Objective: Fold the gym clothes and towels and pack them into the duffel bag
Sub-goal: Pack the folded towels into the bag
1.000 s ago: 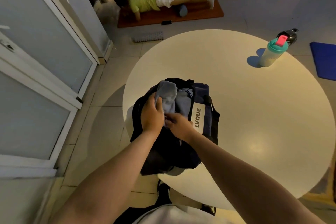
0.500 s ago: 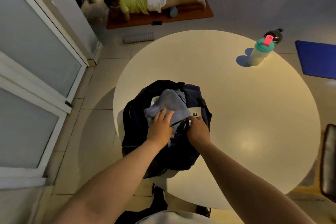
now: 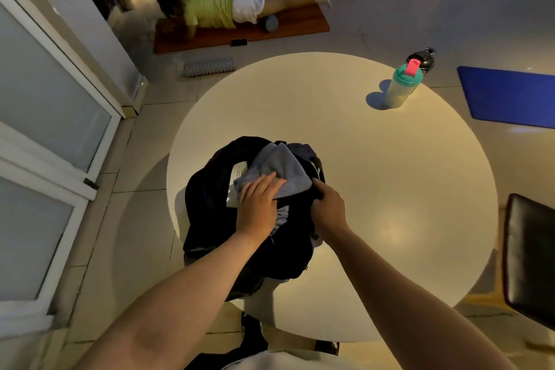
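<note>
Looking like a gym or fitness studio. Showing, on the tiled floor (image 3: 144, 159), a person (image 3: 222, 6) lying face down on an orange exercise mat (image 3: 294, 25), with a ridged foam roller (image 3: 209, 67) lying just beside it. Showing a blue mat (image 3: 507, 96) spreading out at the right. Showing a shaker bottle (image 3: 402, 87) and a dark duffel bag (image 3: 210, 213) sitting on the round white worktop (image 3: 390, 189). Showing frosted glass doors (image 3: 45, 99) lining the left side.

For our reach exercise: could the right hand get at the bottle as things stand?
Likely yes, once freed: the right hand grips the duffel bag, and only bare table lies before the bottle.
</note>
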`<state>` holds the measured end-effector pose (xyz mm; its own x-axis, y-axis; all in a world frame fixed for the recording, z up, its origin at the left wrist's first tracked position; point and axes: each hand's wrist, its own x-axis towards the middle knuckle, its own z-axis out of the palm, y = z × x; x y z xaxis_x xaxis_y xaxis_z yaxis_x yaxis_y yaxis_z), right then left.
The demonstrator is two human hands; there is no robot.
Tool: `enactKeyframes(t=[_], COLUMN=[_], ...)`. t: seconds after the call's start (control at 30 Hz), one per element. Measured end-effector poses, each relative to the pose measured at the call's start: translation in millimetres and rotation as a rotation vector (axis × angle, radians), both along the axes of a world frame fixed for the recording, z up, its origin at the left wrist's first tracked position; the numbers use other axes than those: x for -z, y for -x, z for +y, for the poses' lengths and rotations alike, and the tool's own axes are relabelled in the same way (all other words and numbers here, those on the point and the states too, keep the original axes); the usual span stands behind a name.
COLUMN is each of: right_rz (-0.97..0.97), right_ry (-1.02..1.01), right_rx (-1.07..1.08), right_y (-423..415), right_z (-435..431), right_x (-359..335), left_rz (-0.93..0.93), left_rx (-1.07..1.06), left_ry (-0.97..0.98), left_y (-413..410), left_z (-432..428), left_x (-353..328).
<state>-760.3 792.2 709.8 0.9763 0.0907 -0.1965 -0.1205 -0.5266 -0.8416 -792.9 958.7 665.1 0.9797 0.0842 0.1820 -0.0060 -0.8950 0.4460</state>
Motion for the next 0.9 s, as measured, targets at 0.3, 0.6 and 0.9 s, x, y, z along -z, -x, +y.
enactKeyframes(t=[0.3,0.6,0.9], right_rz=[-0.157,-0.074,-0.167], right_ry=[0.024,0.089,0.187], right_rx=[0.155,-0.002,-0.031], right_y=[8,-7,2], right_z=[-15,-12,-19], right_x=[14,14,29], left_rz=[0.406,0.568,0.615], left_rx=[0.343,0.520,0.582], left_ry=[-0.284,-0.374,-0.361], left_y=[-32,-56,-77], left_z=[-22,-39,-48], left_x=[-4,-17,-24])
